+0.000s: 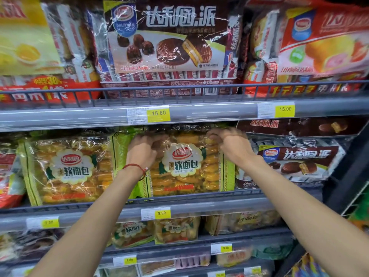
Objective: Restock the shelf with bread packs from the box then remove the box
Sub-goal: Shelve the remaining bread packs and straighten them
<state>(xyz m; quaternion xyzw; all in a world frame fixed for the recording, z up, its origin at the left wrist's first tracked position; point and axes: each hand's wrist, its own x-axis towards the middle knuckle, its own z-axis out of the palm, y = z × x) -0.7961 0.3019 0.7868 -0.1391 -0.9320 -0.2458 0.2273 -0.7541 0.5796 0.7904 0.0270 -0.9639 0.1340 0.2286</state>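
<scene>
Bread pack [185, 168] stands upright on the middle shelf [219, 206], label facing out, bottom edge behind the shelf's front rail. Both hands are on its upper part. Left hand [142, 149] has its fingers curled into the plastic at the pack's top left; right hand [229, 145] has its fingers curled over the top right corner. Both grip the wrapper, neither is spread flat. Red cord bracelet [135, 166] on the left wrist, in front of the pack's left edge.

Second bread pack [67, 168], same kind, stands just left of the held one, the two touching or overlapping at the green side strip. Chocolate pie pack [295, 160] sits just right of it, tilted. Yellow 9.90 price tag [156, 213] is on the rail directly below the pack; 15.80 price tag [148, 114] on the rail above it. Big chocolate pie bag [169, 43] is on the next shelf up, straight above. Smaller bread packs, blurred, are on the shelves below.
</scene>
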